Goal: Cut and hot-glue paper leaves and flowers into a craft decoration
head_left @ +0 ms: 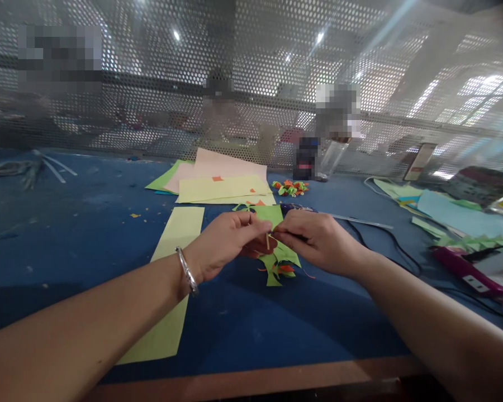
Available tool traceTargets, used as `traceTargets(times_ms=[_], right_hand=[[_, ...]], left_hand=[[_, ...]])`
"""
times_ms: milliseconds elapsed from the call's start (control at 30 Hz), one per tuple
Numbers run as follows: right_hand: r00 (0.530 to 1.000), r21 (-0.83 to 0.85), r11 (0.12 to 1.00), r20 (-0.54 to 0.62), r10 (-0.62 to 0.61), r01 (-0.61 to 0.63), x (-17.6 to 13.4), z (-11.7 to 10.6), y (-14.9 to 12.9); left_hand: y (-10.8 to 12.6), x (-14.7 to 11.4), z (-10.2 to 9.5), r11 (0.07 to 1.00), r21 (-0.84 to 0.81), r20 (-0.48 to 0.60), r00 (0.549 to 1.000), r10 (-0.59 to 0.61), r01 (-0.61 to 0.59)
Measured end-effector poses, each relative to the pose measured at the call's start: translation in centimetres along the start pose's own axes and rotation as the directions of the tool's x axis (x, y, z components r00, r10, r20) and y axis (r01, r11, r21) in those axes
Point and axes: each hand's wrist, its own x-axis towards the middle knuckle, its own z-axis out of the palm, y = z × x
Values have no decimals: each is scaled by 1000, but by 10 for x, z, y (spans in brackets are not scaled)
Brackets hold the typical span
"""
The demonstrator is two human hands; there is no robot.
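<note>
Above the middle of the blue table, my left hand [237, 237], with a silver bangle on the wrist, is closed in a pinch. A short, thin pale strip [267, 241] sticks down from its fingers; I cannot tell if it is paper or wood. My right hand [312, 234] is pinched shut at almost the same spot, its fingertips close to those of the left. What lies between the right fingertips is too small to make out. Below both hands lie cut green paper pieces [273, 278] with an orange scrap [285, 269] among them.
A long yellow paper strip [163, 329] lies left. Stacked paper sheets [230, 163] and a pile of orange and green curled pieces [291, 188] lie behind. A clear bottle [334, 158] stands near the perforated metal screen [151, 67]. Right are a purple power strip [465, 271], cables and blue paper [456, 212].
</note>
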Motion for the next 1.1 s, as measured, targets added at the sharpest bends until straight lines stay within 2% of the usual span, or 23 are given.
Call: traceTargets(times_ms=[167, 467, 667, 833, 967, 1100], right_hand=[[1000, 32, 999, 5, -5, 5, 1, 1, -4], [998, 61, 998, 58, 16, -19, 1, -1, -10], [998, 71, 997, 64, 21, -25, 1, -2, -11], [995, 52, 995, 55, 84, -87, 1, 0, -10], [989, 36, 989, 45, 140, -142, 1, 0, -7], [986, 49, 985, 24, 167, -168, 0, 0, -7]], left_hand=[[2, 2, -2, 994, -43, -25, 994, -104, 103], [3, 1, -10, 995, 45, 35, 995, -93, 91], [2, 0, -11, 979, 200, 88, 996, 23, -40], [-2, 3, -12, 921, 338, 90, 981, 174, -195], [-4, 6, -16, 872, 418, 61, 966, 251, -253], [-2, 7, -19, 838, 454, 76, 951, 301, -302]])
